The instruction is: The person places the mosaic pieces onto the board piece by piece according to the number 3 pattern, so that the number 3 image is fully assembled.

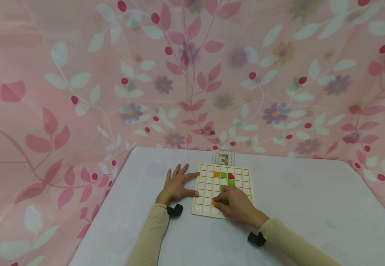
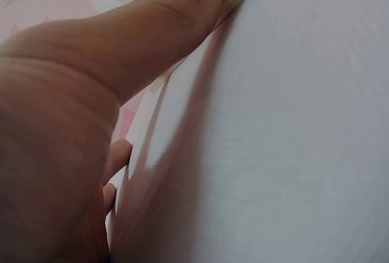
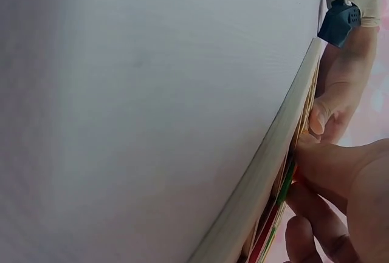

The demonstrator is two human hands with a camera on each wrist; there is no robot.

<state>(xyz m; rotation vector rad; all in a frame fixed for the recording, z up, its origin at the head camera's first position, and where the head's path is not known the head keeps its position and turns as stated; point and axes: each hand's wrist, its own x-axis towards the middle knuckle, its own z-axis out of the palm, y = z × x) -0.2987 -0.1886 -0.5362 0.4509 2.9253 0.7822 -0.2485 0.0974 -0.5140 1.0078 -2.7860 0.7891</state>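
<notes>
A pale wooden grid board (image 1: 203, 208) lies on the white table. My left hand (image 1: 176, 187) rests at its left side with spread fingers, thumb and index fingertip at the edge. Low on the grid, my right hand (image 1: 238, 204) pinches a small orange tile (image 1: 213, 201) between thumb and fingers. A darker green tile (image 1: 224, 201) shows partly under that hand. Farther up sit another orange tile (image 1: 216, 174), a green tile (image 1: 223, 175), a rounded red tile (image 1: 231, 176) and a second green tile (image 1: 231, 182). One more green tile (image 1: 222, 188) is partly covered by the fingers.
Behind the board lies a card (image 1: 215, 159) printed with a grid and coloured squares. The white tabletop (image 1: 299, 207) stretches to both sides. A pink floral cloth (image 1: 212, 74) hangs along the back. Each wrist wears a small black camera.
</notes>
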